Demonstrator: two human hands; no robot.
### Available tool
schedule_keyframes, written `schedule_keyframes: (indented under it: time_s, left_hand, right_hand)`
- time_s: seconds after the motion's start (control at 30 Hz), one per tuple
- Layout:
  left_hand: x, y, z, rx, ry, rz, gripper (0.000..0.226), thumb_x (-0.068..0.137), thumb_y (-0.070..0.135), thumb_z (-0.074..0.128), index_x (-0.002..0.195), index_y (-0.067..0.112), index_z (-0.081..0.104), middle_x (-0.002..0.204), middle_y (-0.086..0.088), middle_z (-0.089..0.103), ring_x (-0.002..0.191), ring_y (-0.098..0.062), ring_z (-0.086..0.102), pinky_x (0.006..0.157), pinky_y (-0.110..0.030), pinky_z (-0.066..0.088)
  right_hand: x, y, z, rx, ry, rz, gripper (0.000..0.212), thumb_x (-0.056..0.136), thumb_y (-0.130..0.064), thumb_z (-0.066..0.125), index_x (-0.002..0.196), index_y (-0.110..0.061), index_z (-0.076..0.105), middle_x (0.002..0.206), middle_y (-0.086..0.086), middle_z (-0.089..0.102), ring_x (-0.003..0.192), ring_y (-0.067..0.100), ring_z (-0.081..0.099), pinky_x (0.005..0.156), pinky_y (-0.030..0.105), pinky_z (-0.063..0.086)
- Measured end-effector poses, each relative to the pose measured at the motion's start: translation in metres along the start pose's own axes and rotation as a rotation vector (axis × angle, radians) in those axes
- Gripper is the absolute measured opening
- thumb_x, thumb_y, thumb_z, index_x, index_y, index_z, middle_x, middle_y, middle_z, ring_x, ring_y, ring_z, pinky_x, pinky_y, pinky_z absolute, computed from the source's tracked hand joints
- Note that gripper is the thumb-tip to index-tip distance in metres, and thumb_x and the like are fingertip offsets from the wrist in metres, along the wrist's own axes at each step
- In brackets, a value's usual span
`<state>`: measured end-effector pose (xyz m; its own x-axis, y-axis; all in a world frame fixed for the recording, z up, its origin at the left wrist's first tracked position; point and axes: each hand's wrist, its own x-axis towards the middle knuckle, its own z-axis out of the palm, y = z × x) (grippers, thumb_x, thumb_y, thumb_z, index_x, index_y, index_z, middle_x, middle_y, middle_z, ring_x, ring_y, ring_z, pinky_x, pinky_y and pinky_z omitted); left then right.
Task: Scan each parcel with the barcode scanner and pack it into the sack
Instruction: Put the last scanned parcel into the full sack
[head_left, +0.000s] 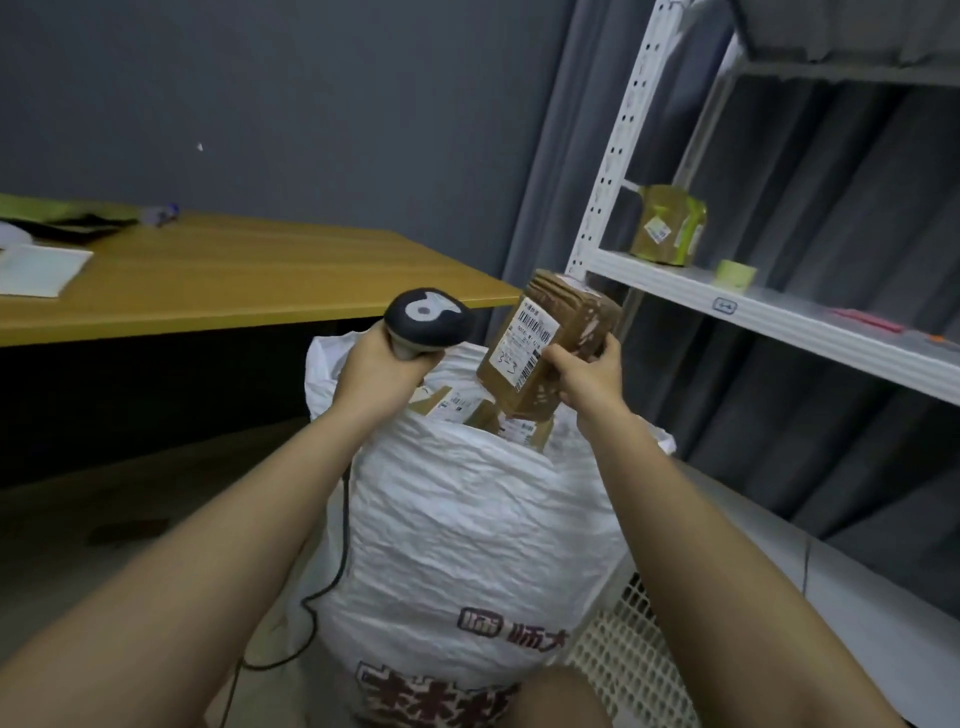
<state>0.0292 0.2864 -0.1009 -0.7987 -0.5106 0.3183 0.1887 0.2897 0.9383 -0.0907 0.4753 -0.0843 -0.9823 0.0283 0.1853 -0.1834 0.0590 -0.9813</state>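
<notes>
Two bare forearms are stretched forward over one white sack (467, 519), which stands open-mouthed between them and bears dark printed characters on its near side. One scanner (427, 323) is gripped by its handle in the left hand (376, 364), its dark head raised and turned toward the right; one black cable is seen trailing down beside the sack. One brown parcel (545, 343) is held tilted above the sack mouth by the right hand (589, 376), fingers curled round its lower right edge, with one white barcode label faced toward the scanner. At least two more parcels (452, 402) are seen lying inside the sack. One wooden table (234, 280) is placed at the left. One white shelf (769, 306) at the right carries one yellowish package (667, 226) and one tape roll (735, 274).
</notes>
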Motion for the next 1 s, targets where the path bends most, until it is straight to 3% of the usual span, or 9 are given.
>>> schedule_keyframes:
  time_s: [0.1, 0.17, 0.3, 0.37, 0.43, 0.53, 0.7, 0.9, 1.0]
  left_hand:
    - [0.028, -0.005, 0.003, 0.046, -0.045, -0.006, 0.035, 0.078, 0.028, 0.074, 0.109, 0.024, 0.06, 0.096, 0.003, 0.069, 0.085, -0.02, 0.067, 0.086, -0.045, 0.054]
    - [0.033, -0.009, 0.004, 0.074, -0.067, -0.001, 0.035, 0.081, 0.025, 0.074, 0.112, 0.022, 0.058, 0.096, 0.003, 0.068, 0.085, -0.018, 0.065, 0.075, -0.031, 0.052]
    - [0.024, -0.013, 0.0, 0.089, -0.049, 0.027, 0.027, 0.083, 0.022, 0.072, 0.103, 0.027, 0.054, 0.088, 0.01, 0.06, 0.074, 0.001, 0.052, 0.061, -0.015, 0.038]
    - [0.017, -0.012, -0.004, 0.068, -0.033, 0.005, 0.029, 0.082, 0.023, 0.073, 0.103, 0.027, 0.053, 0.091, 0.008, 0.062, 0.079, -0.006, 0.057, 0.065, -0.02, 0.044]
    - [0.01, -0.007, -0.009, 0.048, -0.037, -0.019, 0.032, 0.08, 0.023, 0.074, 0.106, 0.027, 0.055, 0.096, 0.004, 0.066, 0.087, -0.017, 0.064, 0.079, -0.034, 0.053]
    - [0.0, 0.0, -0.019, -0.012, -0.034, -0.027, 0.035, 0.079, 0.022, 0.075, 0.108, 0.027, 0.057, 0.101, 0.003, 0.067, 0.086, -0.018, 0.067, 0.09, -0.047, 0.053]
    - [-0.01, 0.014, -0.042, -0.025, 0.033, 0.01, 0.024, 0.079, 0.02, 0.076, 0.084, 0.033, 0.057, 0.091, -0.005, 0.07, 0.085, -0.027, 0.066, 0.087, -0.052, 0.054]
    - [0.011, 0.031, -0.065, 0.019, 0.049, 0.038, 0.023, 0.079, 0.021, 0.076, 0.091, 0.029, 0.058, 0.093, -0.006, 0.069, 0.087, -0.029, 0.064, 0.085, -0.052, 0.054]
    - [0.032, 0.034, -0.075, 0.103, 0.051, 0.05, 0.032, 0.079, 0.019, 0.076, 0.105, 0.022, 0.056, 0.098, 0.0, 0.065, 0.09, -0.021, 0.061, 0.08, -0.039, 0.053]
  right_hand:
    - [0.026, 0.005, 0.011, -0.169, -0.046, 0.016, 0.065, 0.081, -0.018, 0.074, 0.137, -0.018, 0.041, 0.106, -0.006, 0.06, 0.106, 0.02, 0.06, 0.093, 0.04, 0.051]
    - [0.032, 0.004, 0.009, -0.275, -0.103, 0.002, 0.051, 0.084, -0.018, 0.071, 0.128, -0.019, 0.046, 0.094, -0.011, 0.056, 0.098, 0.017, 0.059, 0.084, 0.034, 0.049]
    - [0.029, -0.001, -0.004, -0.42, -0.142, -0.059, 0.043, 0.086, -0.028, 0.069, 0.125, -0.022, 0.052, 0.104, -0.006, 0.061, 0.095, 0.017, 0.061, 0.085, 0.036, 0.051]
    - [0.024, -0.002, -0.01, -0.498, -0.193, -0.046, 0.044, 0.089, -0.029, 0.065, 0.13, -0.018, 0.054, 0.112, -0.002, 0.063, 0.099, 0.02, 0.062, 0.089, 0.037, 0.05]
    - [0.013, 0.0, -0.012, -0.646, -0.29, -0.003, 0.042, 0.092, -0.032, 0.063, 0.13, -0.013, 0.059, 0.124, 0.005, 0.064, 0.102, 0.02, 0.06, 0.089, 0.033, 0.047]
    - [-0.005, -0.001, -0.01, -0.657, -0.298, -0.054, 0.044, 0.093, -0.033, 0.062, 0.131, -0.012, 0.058, 0.136, 0.008, 0.056, 0.12, 0.024, 0.055, 0.093, 0.034, 0.046]
    - [-0.032, -0.021, 0.006, -0.558, -0.338, -0.208, 0.027, 0.093, -0.024, 0.064, 0.118, -0.013, 0.067, 0.124, 0.004, 0.063, 0.114, 0.02, 0.057, 0.09, 0.032, 0.047]
    - [-0.034, -0.053, 0.037, -0.483, -0.375, -0.295, 0.02, 0.092, -0.024, 0.064, 0.11, -0.018, 0.069, 0.111, 0.001, 0.067, 0.1, 0.017, 0.061, 0.085, 0.034, 0.051]
    - [-0.031, -0.061, 0.061, -0.452, -0.413, -0.298, 0.019, 0.093, -0.022, 0.063, 0.109, -0.016, 0.069, 0.107, 0.0, 0.065, 0.098, 0.015, 0.06, 0.082, 0.031, 0.048]
